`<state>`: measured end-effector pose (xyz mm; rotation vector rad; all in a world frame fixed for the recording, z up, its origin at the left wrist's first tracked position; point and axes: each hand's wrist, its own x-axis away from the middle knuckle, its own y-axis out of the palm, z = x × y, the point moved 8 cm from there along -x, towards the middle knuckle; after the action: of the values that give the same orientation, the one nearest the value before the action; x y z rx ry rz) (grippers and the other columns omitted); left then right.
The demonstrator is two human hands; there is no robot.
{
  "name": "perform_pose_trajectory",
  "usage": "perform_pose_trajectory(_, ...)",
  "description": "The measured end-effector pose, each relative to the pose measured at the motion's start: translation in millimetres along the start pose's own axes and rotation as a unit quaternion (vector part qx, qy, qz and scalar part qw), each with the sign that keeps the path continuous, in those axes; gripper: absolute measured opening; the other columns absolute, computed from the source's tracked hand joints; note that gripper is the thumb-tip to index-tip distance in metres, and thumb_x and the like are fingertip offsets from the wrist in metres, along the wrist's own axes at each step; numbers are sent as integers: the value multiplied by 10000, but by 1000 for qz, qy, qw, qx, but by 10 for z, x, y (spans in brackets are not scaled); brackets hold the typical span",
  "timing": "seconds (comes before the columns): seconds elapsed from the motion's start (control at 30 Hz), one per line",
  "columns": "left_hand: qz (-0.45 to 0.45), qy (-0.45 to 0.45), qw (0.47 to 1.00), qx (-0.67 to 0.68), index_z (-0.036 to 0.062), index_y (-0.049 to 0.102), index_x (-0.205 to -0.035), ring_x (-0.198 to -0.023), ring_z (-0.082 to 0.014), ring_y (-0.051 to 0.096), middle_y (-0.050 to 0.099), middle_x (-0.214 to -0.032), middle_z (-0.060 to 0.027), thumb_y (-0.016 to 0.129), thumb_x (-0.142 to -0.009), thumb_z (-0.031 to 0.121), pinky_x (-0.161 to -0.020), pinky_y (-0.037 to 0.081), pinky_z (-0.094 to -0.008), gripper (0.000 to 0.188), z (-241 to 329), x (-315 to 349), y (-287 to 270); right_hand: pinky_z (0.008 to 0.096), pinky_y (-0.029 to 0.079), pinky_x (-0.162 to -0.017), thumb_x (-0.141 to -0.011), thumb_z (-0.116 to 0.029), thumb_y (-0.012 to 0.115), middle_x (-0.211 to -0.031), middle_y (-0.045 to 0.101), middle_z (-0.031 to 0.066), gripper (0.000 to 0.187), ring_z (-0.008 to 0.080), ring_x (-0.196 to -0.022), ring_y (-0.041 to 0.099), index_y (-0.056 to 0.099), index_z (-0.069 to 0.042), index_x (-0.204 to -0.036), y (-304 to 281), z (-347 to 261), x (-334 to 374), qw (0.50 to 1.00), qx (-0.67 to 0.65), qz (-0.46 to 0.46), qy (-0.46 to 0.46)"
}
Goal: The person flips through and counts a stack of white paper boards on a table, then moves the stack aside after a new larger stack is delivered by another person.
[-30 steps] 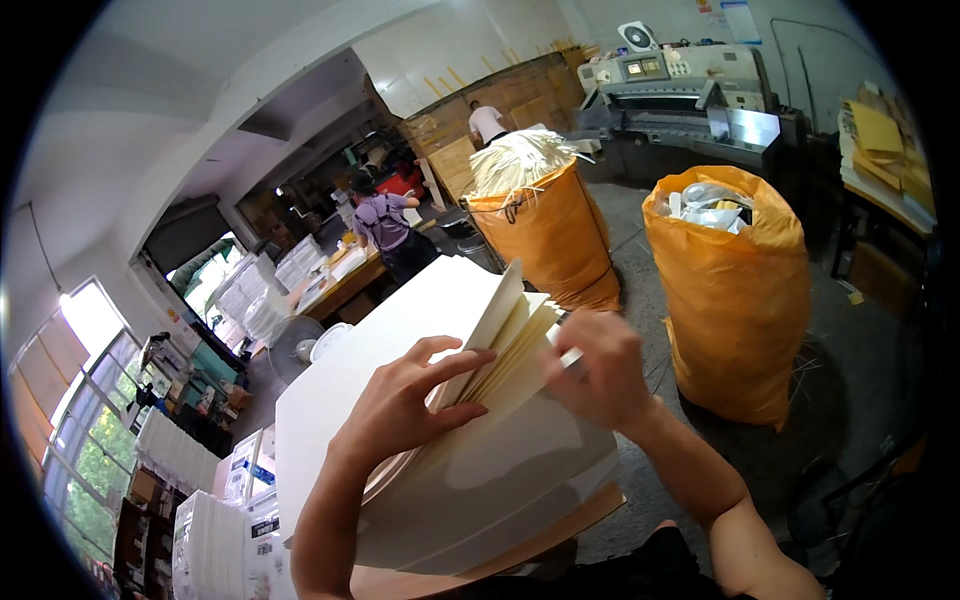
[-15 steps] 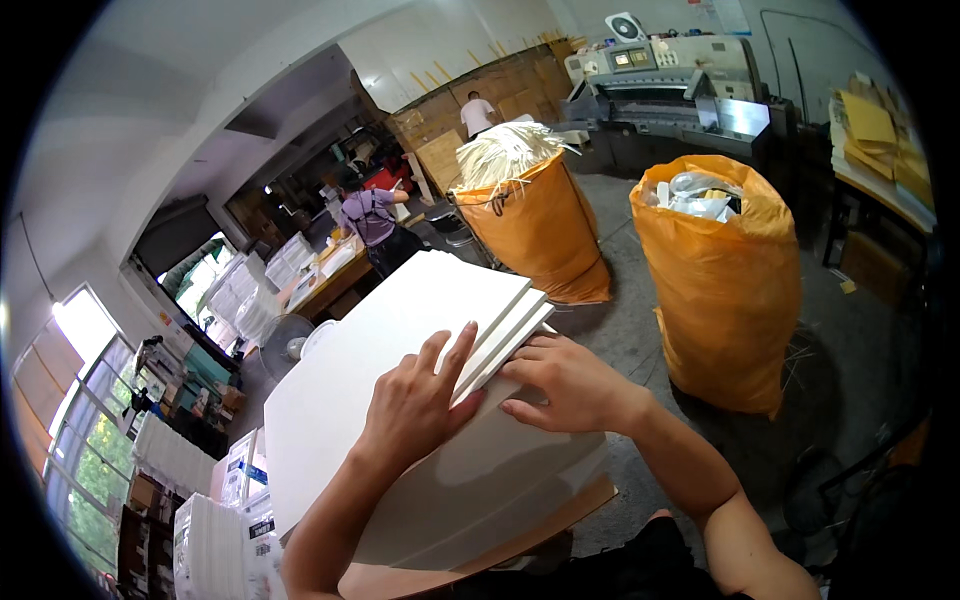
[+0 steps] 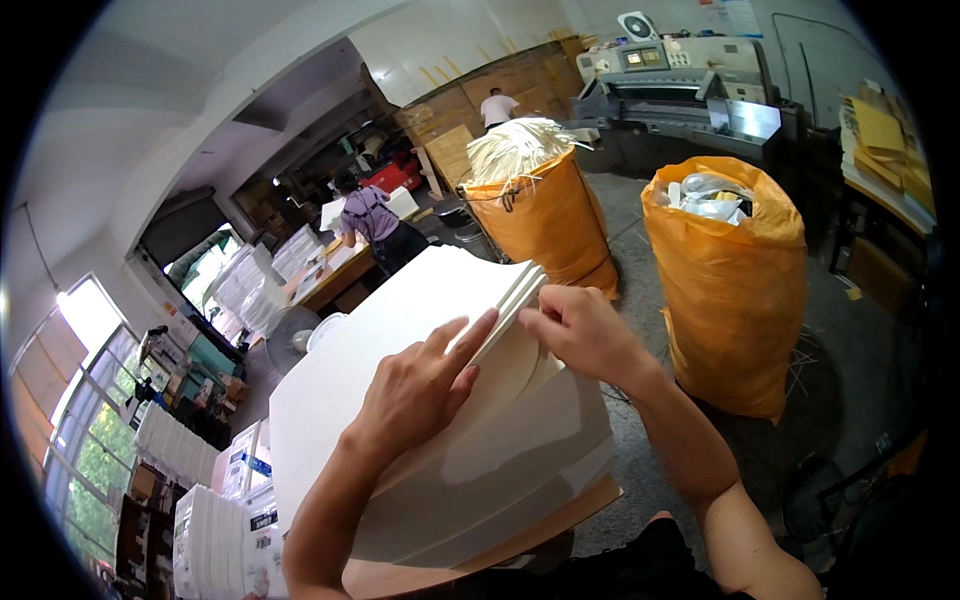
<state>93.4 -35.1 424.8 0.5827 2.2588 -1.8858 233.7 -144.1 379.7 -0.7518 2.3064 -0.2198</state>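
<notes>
A tall stack of large white paper sheets (image 3: 350, 400) stands in front of me on a brown board (image 3: 590, 503). My left hand (image 3: 415, 390) lies across its top near the right edge, fingers stretched out and index finger along the sheets' edge. At the near right side my right hand (image 3: 585, 328) is closed, fingertips pinching the lifted edge of several sheets. Those upper sheets (image 3: 515, 290) curl up in separate layers toward that hand. Below them the lower stack's side shows in shadow.
Two orange sacks stand beyond and right: one with paper strips (image 3: 545, 220), one with plastic scraps (image 3: 730, 290). Behind them is a large cutting machine (image 3: 680, 90). A person in purple (image 3: 370, 220) works at a table; another person (image 3: 498, 108) is farther back. Wrapped bundles (image 3: 215, 540) sit lower left.
My right hand has risen and closed on the sheets' edge, bending the upper layers upward. My left hand stays on the stack. The person in purple now handles a white sheet.
</notes>
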Motion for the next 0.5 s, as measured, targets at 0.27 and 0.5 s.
perform_pose_trajectory(0.27, -7, 6, 1000, 27, 346, 666, -1287, -806, -307, 754, 588, -1380, -236, 681, -933, 186, -685, 610, -387, 388, -153, 6, -43, 224, 441, -448, -1001, -229, 597, -643, 574, -1, 295, 76, -543, 580, 532, -108, -740, 170, 261, -27, 951, -289, -10, 109)
perform_pose_trajectory(0.5, -41, -36, 997, 50, 332, 691, -1254, -963, -364, 727, 589, -1392, -184, 838, -774, 476, -832, 588, -427, 521, -38, -2, -117, 266, 448, -507, -984, -197, 605, -585, 519, 16, 307, 143, -537, 592, 544, -92, -703, 242, 467, -11, 855, -498, -12, 146)
